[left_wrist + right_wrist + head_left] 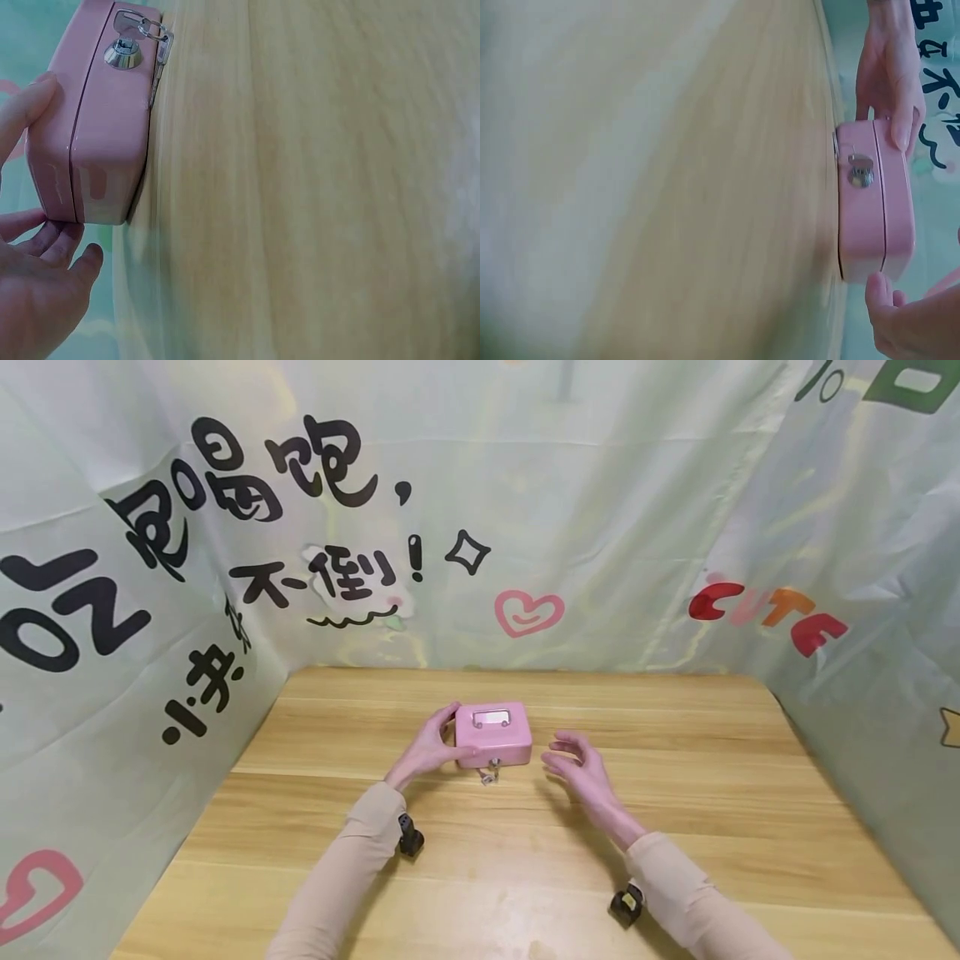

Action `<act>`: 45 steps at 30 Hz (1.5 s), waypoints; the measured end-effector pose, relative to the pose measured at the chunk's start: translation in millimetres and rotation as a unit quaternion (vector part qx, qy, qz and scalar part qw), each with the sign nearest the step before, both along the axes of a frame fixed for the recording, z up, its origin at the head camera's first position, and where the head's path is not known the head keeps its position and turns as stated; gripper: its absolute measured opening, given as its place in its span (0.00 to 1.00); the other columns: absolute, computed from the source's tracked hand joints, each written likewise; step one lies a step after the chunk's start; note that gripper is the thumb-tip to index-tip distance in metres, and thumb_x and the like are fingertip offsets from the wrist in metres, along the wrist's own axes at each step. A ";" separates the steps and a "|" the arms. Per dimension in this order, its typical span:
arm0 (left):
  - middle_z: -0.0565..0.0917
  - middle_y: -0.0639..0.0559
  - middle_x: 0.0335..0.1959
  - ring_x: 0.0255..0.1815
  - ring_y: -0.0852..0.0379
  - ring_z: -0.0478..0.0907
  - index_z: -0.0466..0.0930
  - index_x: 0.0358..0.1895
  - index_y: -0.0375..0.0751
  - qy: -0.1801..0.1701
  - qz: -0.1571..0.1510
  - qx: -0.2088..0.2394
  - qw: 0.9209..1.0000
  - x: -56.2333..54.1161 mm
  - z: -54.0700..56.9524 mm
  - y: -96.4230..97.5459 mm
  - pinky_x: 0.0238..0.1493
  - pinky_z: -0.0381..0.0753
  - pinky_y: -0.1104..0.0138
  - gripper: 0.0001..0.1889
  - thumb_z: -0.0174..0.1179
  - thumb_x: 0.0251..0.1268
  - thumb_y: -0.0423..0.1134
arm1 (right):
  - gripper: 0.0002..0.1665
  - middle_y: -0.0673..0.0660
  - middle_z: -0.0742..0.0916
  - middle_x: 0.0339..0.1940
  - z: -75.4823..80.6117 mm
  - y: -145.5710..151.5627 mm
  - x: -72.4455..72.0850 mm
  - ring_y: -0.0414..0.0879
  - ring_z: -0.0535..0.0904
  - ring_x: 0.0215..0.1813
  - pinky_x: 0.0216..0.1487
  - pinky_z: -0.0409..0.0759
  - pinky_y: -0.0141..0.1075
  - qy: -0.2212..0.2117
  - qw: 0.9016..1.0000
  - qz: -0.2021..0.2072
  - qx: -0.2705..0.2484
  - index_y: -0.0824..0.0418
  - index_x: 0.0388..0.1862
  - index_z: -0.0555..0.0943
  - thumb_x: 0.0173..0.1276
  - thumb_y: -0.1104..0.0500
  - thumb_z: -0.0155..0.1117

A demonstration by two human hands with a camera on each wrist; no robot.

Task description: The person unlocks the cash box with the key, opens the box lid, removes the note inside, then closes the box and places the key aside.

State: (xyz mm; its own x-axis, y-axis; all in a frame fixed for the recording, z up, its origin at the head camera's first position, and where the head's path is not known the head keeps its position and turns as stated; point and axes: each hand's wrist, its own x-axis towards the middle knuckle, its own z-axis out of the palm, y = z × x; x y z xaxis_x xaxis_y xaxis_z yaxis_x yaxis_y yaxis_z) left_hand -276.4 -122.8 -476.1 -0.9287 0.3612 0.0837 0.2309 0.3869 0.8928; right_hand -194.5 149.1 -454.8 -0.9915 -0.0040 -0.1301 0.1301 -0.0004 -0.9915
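Observation:
A pink cash box (493, 747) sits closed on the wooden table, a folding metal handle (491, 718) on its lid. In its front lock a key is inserted, and a ring with another key (489, 775) hangs from it. My left hand (429, 745) holds the box's left end, its thumb on the front of the lid and its fingers (56, 240) against the side. To the right of the box, my right hand (581, 768) hovers with loosely bent fingers, holding nothing. The head view shows a gap between that hand and the box.
The wooden table (712, 793) extends around the box. Pale printed curtains (600, 510) enclose it at the back and both sides. A small black device (409, 837) is strapped at the left wrist, another (627, 906) at the right.

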 end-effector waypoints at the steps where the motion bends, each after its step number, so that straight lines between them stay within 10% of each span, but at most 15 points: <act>1: 0.62 0.30 0.77 0.79 0.36 0.59 0.52 0.77 0.25 0.003 0.001 -0.001 1.000 -0.2 -0.6 0.5 0.82 0.58 0.46 0.52 0.75 0.52 0.35 | 0.35 0.72 0.72 0.67 -0.6 -1.6 0.2 0.37 0.81 0.47 0.62 0.85 0.37 -0.004 1.000 -0.005 -0.014 0.73 0.72 0.61 0.69 0.68 0.60; 22: 0.61 0.29 0.77 0.79 0.35 0.58 0.51 0.77 0.25 -0.007 -0.006 0.021 1.000 3.4 0.2 14.3 0.81 0.57 0.45 0.51 0.75 0.53 0.33 | 0.23 0.47 0.87 0.32 -18.6 -33.9 -1.7 0.39 0.84 0.36 0.45 0.87 0.27 -0.069 0.993 -0.058 -0.081 0.73 0.56 0.75 0.62 0.70 0.67; 45: 0.59 0.32 0.79 0.81 0.37 0.56 0.50 0.78 0.27 -0.014 -0.007 0.020 1.000 -1.8 -4.4 16.9 0.82 0.55 0.47 0.55 0.77 0.50 0.37 | 0.19 0.54 0.89 0.32 -25.9 -50.6 -5.7 0.40 0.84 0.32 0.40 0.88 0.28 -0.079 0.993 -0.063 -0.058 0.76 0.50 0.81 0.58 0.73 0.70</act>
State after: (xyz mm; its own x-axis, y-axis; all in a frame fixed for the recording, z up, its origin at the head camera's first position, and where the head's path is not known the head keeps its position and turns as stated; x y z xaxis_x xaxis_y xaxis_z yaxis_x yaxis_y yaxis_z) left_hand -278.3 -105.9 -480.5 -0.9259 0.3708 0.0722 0.2108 0.3483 0.9134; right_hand -200.2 98.5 -480.7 -0.9527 0.0943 -0.2890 0.2748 -0.1397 -0.9513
